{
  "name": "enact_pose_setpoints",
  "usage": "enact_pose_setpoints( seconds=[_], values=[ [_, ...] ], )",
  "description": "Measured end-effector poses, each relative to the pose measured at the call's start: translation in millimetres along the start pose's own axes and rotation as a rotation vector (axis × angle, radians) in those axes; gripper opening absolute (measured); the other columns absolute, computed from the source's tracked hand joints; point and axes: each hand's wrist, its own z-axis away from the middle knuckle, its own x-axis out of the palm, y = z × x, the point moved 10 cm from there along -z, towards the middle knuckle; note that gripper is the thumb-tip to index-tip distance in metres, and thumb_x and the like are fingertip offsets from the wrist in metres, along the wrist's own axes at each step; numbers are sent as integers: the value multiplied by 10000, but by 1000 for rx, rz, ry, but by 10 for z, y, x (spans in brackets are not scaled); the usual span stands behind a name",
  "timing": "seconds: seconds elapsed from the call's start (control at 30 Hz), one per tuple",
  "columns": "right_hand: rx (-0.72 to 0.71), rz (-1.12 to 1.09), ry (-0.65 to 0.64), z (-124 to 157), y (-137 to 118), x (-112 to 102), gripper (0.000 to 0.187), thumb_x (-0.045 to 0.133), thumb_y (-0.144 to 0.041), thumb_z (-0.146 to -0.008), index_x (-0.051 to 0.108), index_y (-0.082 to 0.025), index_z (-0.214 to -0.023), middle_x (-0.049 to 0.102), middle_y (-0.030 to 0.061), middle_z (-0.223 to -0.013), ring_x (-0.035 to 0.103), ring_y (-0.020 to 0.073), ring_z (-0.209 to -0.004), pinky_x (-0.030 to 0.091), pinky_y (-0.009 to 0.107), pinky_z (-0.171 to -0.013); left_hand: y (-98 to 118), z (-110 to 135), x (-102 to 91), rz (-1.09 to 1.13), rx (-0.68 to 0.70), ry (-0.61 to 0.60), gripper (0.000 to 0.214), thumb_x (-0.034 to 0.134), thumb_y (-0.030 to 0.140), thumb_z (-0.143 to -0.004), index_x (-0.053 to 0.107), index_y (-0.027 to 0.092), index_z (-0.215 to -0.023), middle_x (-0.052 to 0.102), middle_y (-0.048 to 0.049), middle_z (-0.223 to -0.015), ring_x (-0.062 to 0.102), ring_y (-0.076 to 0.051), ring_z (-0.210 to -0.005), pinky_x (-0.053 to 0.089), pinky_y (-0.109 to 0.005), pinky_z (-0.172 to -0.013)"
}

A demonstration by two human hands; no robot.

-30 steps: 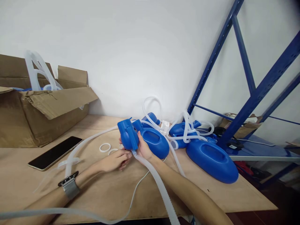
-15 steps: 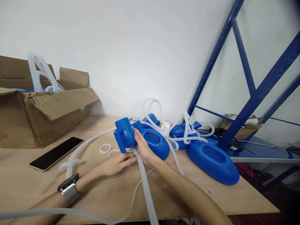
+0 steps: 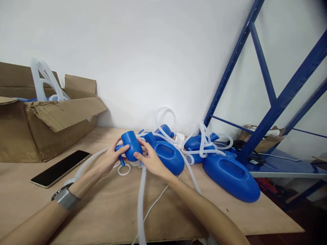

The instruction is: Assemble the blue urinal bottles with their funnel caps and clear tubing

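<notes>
Two bare hands meet on one blue cup-shaped piece (image 3: 131,146) held above a wooden tabletop (image 3: 102,217), left of centre. One pale tube (image 3: 141,207) runs from just beneath the piece toward the near edge; the join itself is hard to make out. Two large blue bottles with recessed grips lie to the right: the nearer bottle (image 3: 171,162) just beside the right hand (image 3: 153,161), the farther bottle (image 3: 232,178) well apart from it. Smaller blue parts and looped pale hoses (image 3: 202,136) crowd behind them, too tangled for a sure count. At least two white rings (image 3: 124,175) lie below the piece, one plain to see, another partly hidden. One dark-screened phone (image 3: 61,168) rests at left, in front of one cardboard box (image 3: 15,132) with its flaps spread and pale plastic (image 3: 39,81) rising out of it. One blue metal rack (image 3: 265,115) stands at right.

The left hand (image 3: 108,160), one watch (image 3: 65,197) on its wrist, is partly curled, gripping the piece from its left side, thumb across the front. The right hand, also half curled, clasps the opposite side, thumb against the rounded lower body, fingers partly hidden behind.
</notes>
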Motion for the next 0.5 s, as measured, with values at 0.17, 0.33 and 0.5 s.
enact_pose_setpoints(
  seconds=[0.17, 0.33, 0.5],
  values=[
    [230, -245, -36, 84, 325, 117, 743, 825, -469, -805, 514, -310, -1461, 582, 84, -1438, 674, 247, -1147, 612, 353, -848, -133, -69, -87, 56, -80, 98, 725, 812, 350, -802, 483, 226, -1436, 740, -45, -928, 702, -190, -662, 564, -266, -534],
    [579, -639, -209, 274, 593, 397, 358, 766, -479, -883, 628, -158, -958, 678, 30, -849, 649, 119, -651, 532, 237, -603, -138, -107, -145, 107, -62, 132, 663, 810, 296, -792, 510, 225, -1380, 718, -26, -905, 709, -185, -681, 574, -258, -552],
    [663, -712, -288, 367, 590, 575, 482, 500, -555, -1037, 478, -190, -723, 381, -92, -531, 320, 52, -418, 274, 175, -442, -294, -98, -134, 166, -161, 109, 477, 756, 407, -863, 588, 202, -1260, 706, 1, -866, 695, -181, -701, 551, -242, -555]
  ],
)
